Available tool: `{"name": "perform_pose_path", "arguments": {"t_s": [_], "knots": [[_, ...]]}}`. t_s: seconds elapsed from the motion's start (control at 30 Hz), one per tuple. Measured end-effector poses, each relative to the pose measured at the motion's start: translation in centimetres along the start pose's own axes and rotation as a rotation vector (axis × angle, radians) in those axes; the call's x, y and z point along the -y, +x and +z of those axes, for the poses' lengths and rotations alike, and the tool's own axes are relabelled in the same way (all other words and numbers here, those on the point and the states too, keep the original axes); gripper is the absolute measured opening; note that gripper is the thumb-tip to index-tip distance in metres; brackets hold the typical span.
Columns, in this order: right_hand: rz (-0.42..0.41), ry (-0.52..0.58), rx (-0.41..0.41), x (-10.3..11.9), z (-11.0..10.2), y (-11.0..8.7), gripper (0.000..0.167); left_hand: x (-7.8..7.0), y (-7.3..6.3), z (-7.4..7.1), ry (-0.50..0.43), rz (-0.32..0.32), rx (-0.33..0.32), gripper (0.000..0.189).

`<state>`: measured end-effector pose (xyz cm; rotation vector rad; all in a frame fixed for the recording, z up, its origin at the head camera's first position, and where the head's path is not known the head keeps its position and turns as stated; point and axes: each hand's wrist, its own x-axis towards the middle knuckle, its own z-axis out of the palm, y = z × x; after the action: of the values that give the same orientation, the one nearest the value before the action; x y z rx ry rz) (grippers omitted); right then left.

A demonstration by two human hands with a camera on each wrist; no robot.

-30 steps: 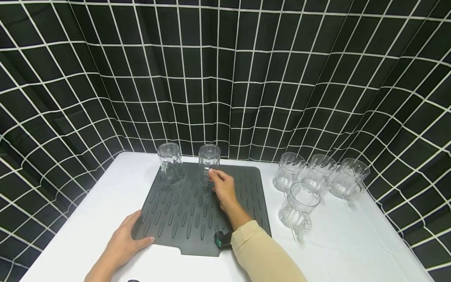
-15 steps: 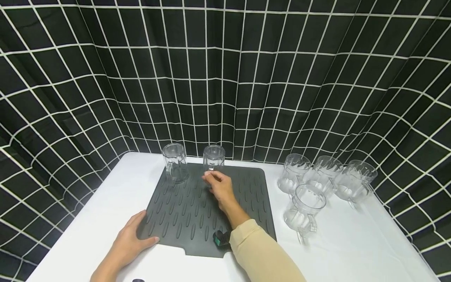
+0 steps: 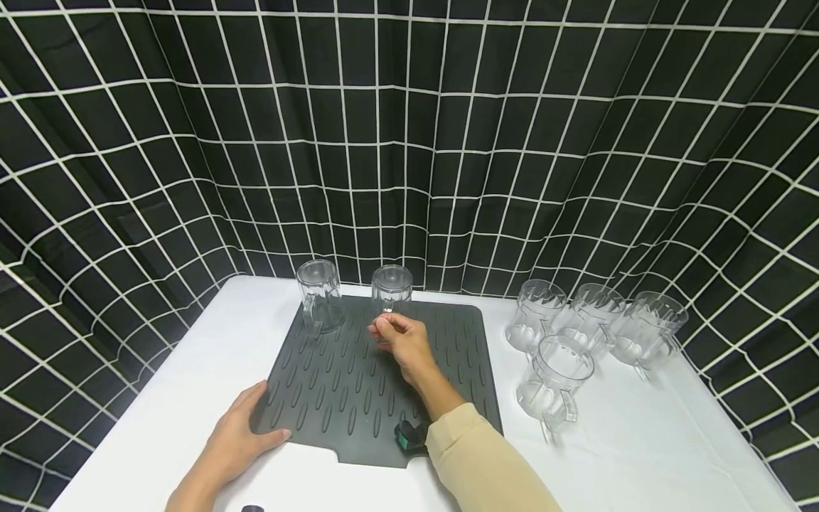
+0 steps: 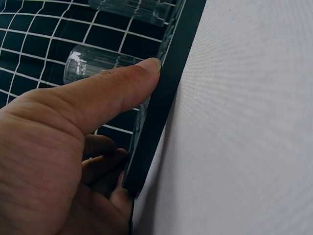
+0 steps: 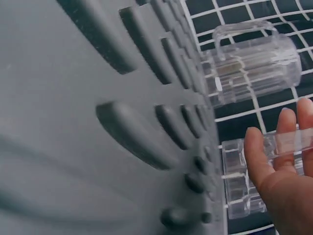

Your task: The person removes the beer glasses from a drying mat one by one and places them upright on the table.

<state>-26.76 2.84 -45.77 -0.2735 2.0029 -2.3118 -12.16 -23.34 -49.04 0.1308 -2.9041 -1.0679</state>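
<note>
My right hand point(image 3: 409, 348) pinches the handle of a clear glass mug point(image 3: 392, 282) standing upside down at the back of a dark grey ridged drying mat point(image 3: 345, 398). In the right wrist view its fingers point(image 5: 266, 152) are bent at the handle, and the thumb is hidden there. A second upside-down glass mug point(image 3: 321, 299) stands to the left on the mat's back corner. My left hand point(image 3: 233, 441) holds the mat's near left corner, its thumb point(image 4: 127, 81) on the front edge and its fingers along the left side.
Several clear glass mugs stand upright right of the mat: three in a back row, such as a mug point(image 3: 536, 316), and one mug point(image 3: 553, 377) in front. A white cloth point(image 3: 646, 434) covers the table. Black curtain with white grid point(image 3: 409, 142) walls the back and sides.
The mug in my right hand has shifted slightly toward me, and the hand has drawn back a little with it. The whole view has drifted slightly; my left hand keeps its place on the mat.
</note>
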Motion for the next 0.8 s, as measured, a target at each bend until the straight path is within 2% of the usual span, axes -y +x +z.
{"name": "perform_pose_path", "arguments": {"t_s": [0.3,0.53,0.8], "knots": [[-0.08,-0.007,0.048,2.3,-1.7,-2.7,0.02,0.1,0.0,-0.1,-0.007,0.008,0.018,0.101],[-0.09,-0.035,0.071,3.1,-3.3,-4.8,0.02,0.0,0.2,-0.4,-0.015,-0.003,0.035,0.102],[-0.126,-0.064,0.093,4.2,-4.8,-7.7,0.02,-0.1,0.0,-0.2,-0.007,0.012,0.017,0.099]]}}
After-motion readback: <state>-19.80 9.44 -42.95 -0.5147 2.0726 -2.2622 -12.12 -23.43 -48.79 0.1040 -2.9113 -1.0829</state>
